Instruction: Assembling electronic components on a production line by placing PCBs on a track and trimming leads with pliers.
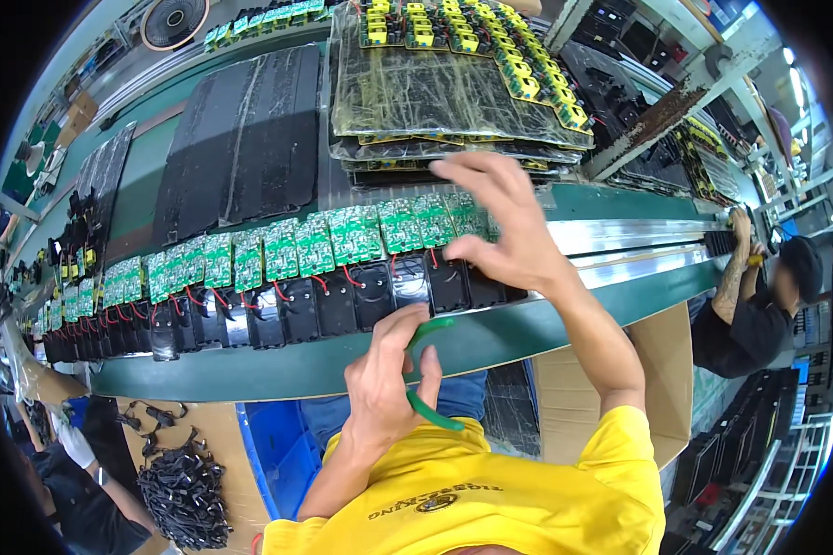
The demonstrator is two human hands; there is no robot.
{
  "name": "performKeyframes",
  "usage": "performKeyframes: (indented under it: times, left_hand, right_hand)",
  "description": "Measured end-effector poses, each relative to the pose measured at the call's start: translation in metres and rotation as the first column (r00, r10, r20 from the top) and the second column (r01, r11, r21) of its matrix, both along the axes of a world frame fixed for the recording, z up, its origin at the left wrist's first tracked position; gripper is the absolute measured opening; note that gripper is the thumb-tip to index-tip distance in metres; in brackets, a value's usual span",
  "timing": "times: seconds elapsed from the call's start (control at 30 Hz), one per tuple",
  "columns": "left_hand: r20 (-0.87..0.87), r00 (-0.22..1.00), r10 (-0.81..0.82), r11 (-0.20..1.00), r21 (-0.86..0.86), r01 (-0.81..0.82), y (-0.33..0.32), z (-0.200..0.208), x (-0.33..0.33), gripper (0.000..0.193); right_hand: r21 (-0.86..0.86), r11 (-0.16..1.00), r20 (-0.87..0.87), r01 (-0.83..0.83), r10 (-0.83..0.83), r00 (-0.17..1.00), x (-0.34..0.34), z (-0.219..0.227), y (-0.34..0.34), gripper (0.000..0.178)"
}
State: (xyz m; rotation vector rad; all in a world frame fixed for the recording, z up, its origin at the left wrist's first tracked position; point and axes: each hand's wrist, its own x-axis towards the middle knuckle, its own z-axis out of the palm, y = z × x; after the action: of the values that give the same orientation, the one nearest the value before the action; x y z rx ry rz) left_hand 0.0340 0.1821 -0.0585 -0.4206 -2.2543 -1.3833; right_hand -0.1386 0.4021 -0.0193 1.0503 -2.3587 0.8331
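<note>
Beside the lap stand a blue bin [279, 455], contents unclear, and an open cardboard box [668, 365]. The left hand [377, 377] curls around a green-handled tool [435, 413]. On the bench [250, 377], black casings [370, 289] front wired green circuit boards [333, 239], seemingly light, stiff, fragile: best held by edges. The right hand [511, 222] spreads above, fingers apart, contact uncertain.
</note>
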Motion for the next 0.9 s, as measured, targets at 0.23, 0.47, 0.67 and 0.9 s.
performKeyframes:
  times: [0.23,0.47,0.67,0.9]
  left_hand:
    - [-0.006,0.997,0.076,0.996,0.057,-0.076,0.013,0.003,0.002,0.057]
    - [-0.117,0.989,0.090,0.982,0.177,-0.069,0.009,-0.015,0.007,0.055]
    - [-0.062,0.985,0.160,0.969,0.201,-0.144,-0.012,-0.018,0.014,0.055]
    - [-0.022,0.992,0.121,0.941,0.322,-0.107,-0.027,-0.014,0.020,0.053]
  right_hand:
    - [-0.080,0.997,0.353,0.021,0.009,0.936,0.027,-0.028,0.022,0.077]
    - [-0.025,0.998,0.385,0.063,-0.049,0.922,0.034,-0.033,0.009,0.071]
    - [-0.005,0.998,0.382,0.063,-0.056,0.923,0.035,-0.034,-0.022,0.070]
    - [-0.015,0.998,0.272,0.060,-0.054,0.961,0.040,-0.042,-0.070,0.072]
